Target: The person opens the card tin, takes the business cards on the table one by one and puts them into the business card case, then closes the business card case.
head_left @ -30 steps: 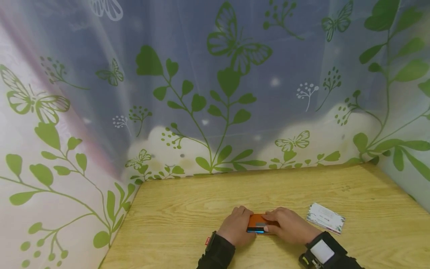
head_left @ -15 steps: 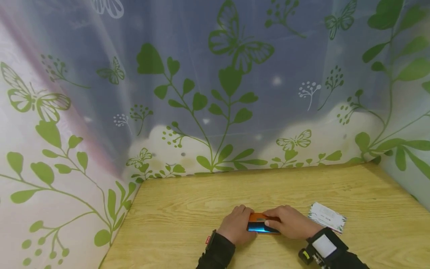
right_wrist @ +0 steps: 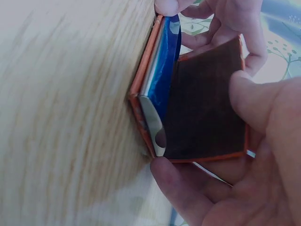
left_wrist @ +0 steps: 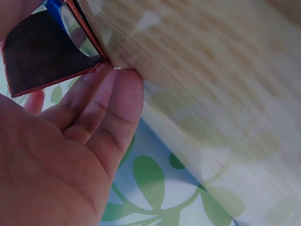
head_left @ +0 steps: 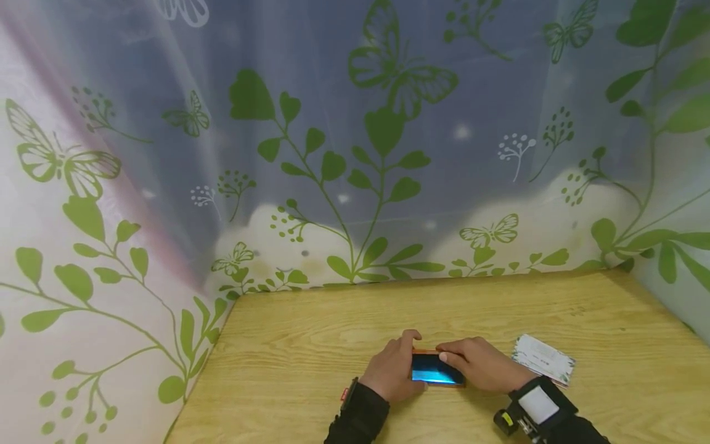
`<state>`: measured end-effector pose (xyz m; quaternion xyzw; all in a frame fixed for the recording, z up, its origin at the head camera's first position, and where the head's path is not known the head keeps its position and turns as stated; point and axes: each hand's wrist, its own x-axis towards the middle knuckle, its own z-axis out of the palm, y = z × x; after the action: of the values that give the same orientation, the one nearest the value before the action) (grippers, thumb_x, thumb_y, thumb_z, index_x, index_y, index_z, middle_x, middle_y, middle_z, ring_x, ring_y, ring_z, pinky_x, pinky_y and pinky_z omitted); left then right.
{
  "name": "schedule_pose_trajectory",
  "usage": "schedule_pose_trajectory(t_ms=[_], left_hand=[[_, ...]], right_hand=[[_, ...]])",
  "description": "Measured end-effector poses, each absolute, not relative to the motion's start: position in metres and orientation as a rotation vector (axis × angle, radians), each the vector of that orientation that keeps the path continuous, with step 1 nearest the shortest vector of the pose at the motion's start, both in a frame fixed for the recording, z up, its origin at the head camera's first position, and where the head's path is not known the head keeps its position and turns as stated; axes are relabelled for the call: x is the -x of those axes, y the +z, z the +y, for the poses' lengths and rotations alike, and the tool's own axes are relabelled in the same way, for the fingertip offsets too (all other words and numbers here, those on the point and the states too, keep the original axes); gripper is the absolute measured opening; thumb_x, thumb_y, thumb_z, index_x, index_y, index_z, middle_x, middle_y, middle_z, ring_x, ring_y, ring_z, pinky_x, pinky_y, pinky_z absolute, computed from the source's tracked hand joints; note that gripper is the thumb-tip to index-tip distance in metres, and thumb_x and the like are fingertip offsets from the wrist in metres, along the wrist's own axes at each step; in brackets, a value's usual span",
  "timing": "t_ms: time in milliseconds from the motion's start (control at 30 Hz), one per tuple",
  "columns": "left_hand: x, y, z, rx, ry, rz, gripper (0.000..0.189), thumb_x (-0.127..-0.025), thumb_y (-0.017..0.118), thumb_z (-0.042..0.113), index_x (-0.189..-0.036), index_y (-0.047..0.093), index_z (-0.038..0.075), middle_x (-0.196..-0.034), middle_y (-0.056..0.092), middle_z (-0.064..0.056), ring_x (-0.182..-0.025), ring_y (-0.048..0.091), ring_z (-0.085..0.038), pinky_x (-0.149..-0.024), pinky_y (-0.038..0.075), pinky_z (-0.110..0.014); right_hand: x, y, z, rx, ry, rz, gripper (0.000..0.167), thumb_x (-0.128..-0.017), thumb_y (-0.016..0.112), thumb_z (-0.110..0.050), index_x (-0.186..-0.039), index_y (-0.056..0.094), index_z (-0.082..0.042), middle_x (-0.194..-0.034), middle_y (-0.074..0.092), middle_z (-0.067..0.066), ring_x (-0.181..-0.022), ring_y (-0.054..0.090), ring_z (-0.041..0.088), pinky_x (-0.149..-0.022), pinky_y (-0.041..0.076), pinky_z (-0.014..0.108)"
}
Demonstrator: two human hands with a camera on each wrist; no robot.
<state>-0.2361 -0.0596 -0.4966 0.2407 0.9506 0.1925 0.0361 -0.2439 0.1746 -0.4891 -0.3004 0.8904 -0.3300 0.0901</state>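
An orange card case (head_left: 435,370) lies low over the table, its lid raised to show a dark lining (right_wrist: 207,108). Inside it, a shiny blue surface (right_wrist: 164,75) sits within a pale metal frame. My left hand (head_left: 388,372) holds the left end of the case, thumb at the near edge and forefinger lifted at the far corner. With its thumb on the lining and fingers behind, my right hand (head_left: 481,365) pinches the lid. In the left wrist view, fingertips (left_wrist: 127,87) reach the corner of the case.
A small stack of white printed cards (head_left: 545,357) lies on the wood-grain table (head_left: 310,333), right of and beyond my right wrist. A curtain (head_left: 310,185) with green leaves and butterflies hangs along the back and sides of the table.
The orange lid has swung up and away from me, so the dark lining and blue interior now face up. My left forefinger has lifted off the lid.
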Motion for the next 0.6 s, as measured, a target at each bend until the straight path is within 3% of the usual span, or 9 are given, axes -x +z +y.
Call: schedule_pose_trajectory(t_ms=[200, 400, 600], left_hand=[[0.235, -0.498, -0.061, -0.776, 0.602, 2.942, 0.086, -0.081, 0.092, 0.031, -0.143, 0.033, 0.019, -0.109, 0.065, -0.007, -0.101, 0.062, -0.02, -0.068, 0.052, -0.032], [0.234, -0.499, -0.06, -0.782, 0.609, 2.962, 0.085, -0.079, 0.093, 0.03, -0.14, 0.034, 0.021, -0.12, 0.066, -0.011, -0.105, 0.063, -0.022, -0.073, 0.055, -0.035], [0.234, -0.497, -0.06, -0.78, 0.599, 2.958, 0.083, -0.081, 0.092, 0.029, -0.141, 0.035, 0.022, -0.126, 0.064, -0.009, -0.11, 0.062, -0.022, -0.075, 0.055, -0.036]], right_hand=[[0.244, -0.491, 0.17, 0.868, -0.972, 2.73, 0.04, -0.112, 0.047, -0.03, -0.13, 0.069, -0.002, -0.123, 0.072, 0.012, -0.115, 0.068, 0.034, -0.092, 0.054, 0.053], [0.245, -0.496, 0.165, 0.877, -0.971, 2.842, 0.032, -0.112, 0.047, -0.026, -0.116, 0.072, -0.008, -0.109, 0.073, 0.0, -0.1, 0.069, 0.022, -0.087, 0.055, 0.048], [0.246, -0.499, 0.163, 0.854, -1.0, 2.879, 0.03, -0.112, 0.046, -0.028, -0.112, 0.071, -0.012, -0.101, 0.068, -0.007, -0.093, 0.063, 0.011, -0.084, 0.054, 0.045]])
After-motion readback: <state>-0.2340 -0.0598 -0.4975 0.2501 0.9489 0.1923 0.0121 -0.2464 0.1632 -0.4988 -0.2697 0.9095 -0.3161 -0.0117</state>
